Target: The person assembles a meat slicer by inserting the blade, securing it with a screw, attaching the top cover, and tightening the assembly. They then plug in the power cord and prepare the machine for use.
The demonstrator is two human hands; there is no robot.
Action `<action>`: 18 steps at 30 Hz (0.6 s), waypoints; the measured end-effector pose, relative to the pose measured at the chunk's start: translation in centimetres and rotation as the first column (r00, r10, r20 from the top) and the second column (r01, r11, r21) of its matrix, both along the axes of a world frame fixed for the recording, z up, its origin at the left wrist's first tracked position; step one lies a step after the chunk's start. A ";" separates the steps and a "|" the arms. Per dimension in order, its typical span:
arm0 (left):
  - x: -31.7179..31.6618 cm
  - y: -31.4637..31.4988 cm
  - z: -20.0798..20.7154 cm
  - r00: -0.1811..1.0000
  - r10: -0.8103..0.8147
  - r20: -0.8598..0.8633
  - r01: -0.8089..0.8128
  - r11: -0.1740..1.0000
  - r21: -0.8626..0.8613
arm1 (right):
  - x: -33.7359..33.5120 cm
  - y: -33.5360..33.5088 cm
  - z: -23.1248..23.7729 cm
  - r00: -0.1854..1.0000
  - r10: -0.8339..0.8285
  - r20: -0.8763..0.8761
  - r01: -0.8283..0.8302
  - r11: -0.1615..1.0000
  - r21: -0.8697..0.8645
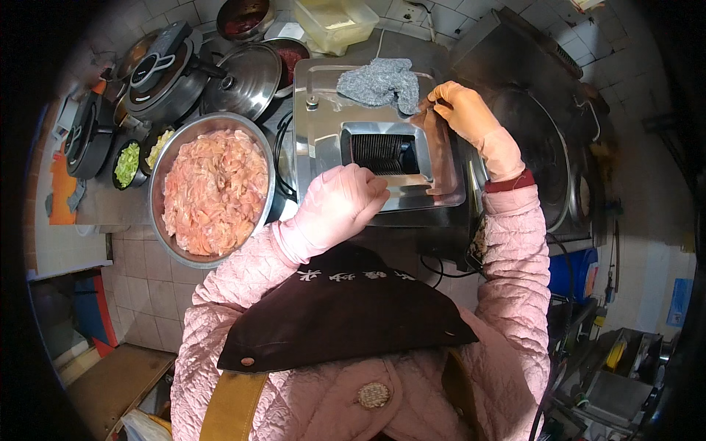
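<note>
**A:** so it's a tiled kitchen, white wall tiles up top, beige tiles down the front of the counter (132, 213). Counter's packed. A steel meat slicer (382, 147) sits in the middle with a dark slotted opening (382, 153) on top.

**B:** how many of everything?

**A:** one big steel bowl (158, 191) full of raw sliced meat (215, 189), just left of the slicer. Two small dark bowls of chopped greens (128, 163) beside it. Two pot lids, one dark (163, 73), one shiny steel (246, 77). Two bowls of red sauce behind those (243, 18). One clear plastic tub (337, 23) at the back, one grey cloth (381, 82) lying on the slicer's top.

**B:** and the hands?

**A:** both gloved. Left hand (340, 204), pink glove, is curled into a loose fist resting on the slicer's front edge right by the slot; can't tell if it's holding anything. Right hand (462, 109), orange glove, pinches a thin brownish sheet (440, 151) at the slicer's right rear corner.
</note>
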State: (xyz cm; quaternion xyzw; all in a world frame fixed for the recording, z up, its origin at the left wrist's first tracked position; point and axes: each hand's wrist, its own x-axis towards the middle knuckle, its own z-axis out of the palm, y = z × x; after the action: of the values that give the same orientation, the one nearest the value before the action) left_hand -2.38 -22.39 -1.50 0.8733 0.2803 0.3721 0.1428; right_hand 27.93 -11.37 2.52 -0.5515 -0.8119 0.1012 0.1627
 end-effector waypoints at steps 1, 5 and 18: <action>0.0 0.0 0.0 1.000 0.002 -0.008 -0.002 1.000 -0.002 | 0.1 -0.1 0.2 0.999 0.035 -0.035 -0.034 0.999 0.025; 0.0 0.1 0.0 1.000 0.000 -0.020 -0.001 1.000 -0.010 | 0.8 -0.6 1.3 0.981 0.023 -0.191 -0.011 0.998 0.065; 0.1 0.2 -0.3 0.997 -0.020 0.073 0.017 0.999 0.041 | 0.8 -0.8 0.8 0.985 -0.009 -0.170 -0.001 0.998 -0.055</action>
State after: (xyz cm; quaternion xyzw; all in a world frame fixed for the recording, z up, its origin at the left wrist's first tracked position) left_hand -2.25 -22.22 -1.84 0.8642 0.2593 0.4083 0.1386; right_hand 28.76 -12.15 3.31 -0.5468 -0.7908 0.1700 0.2162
